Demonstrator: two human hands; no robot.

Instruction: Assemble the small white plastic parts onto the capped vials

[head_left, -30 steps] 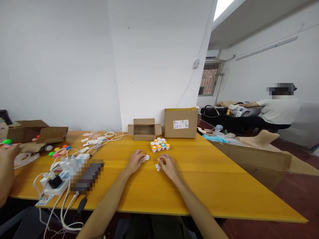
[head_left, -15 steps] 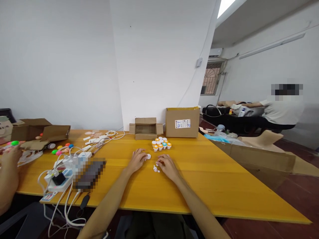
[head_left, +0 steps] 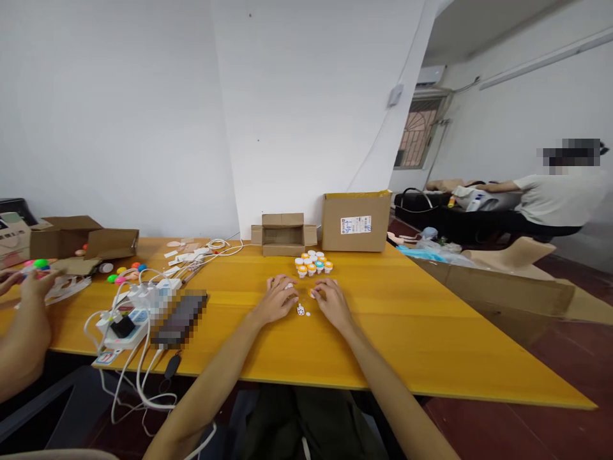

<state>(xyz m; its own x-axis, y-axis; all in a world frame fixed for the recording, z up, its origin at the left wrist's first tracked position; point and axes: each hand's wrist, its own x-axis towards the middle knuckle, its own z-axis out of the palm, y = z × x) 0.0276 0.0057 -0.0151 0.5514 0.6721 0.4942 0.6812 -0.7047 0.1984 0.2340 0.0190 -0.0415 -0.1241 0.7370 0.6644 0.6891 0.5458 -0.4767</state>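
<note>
My left hand (head_left: 276, 300) is closed, its fingers curled over a small white round piece (head_left: 289, 286) that they mostly cover. Facing it, my right hand (head_left: 331, 303) pinches another tiny pale piece (head_left: 313, 293) between thumb and fingertips. On the table between the two hands lie a white part with dark holes (head_left: 301, 310) and a small white disc (head_left: 308, 314). Just beyond my hands stands a tight cluster of small round-topped pieces (head_left: 312, 262), white with orange rims, one of them teal.
Behind the cluster sit an open cardboard box (head_left: 282, 249) and a taller labelled carton (head_left: 357, 223). To the left lie a power strip (head_left: 129, 329) with cables, a phone (head_left: 179, 319) and colourful balls (head_left: 117, 278). Another person's hands (head_left: 36, 287) work at far left; someone sits at far right.
My left hand has moved right and now covers more of the white round piece. My right hand has lifted its small piece away from the holed part. The whole view has shifted slightly.
</note>
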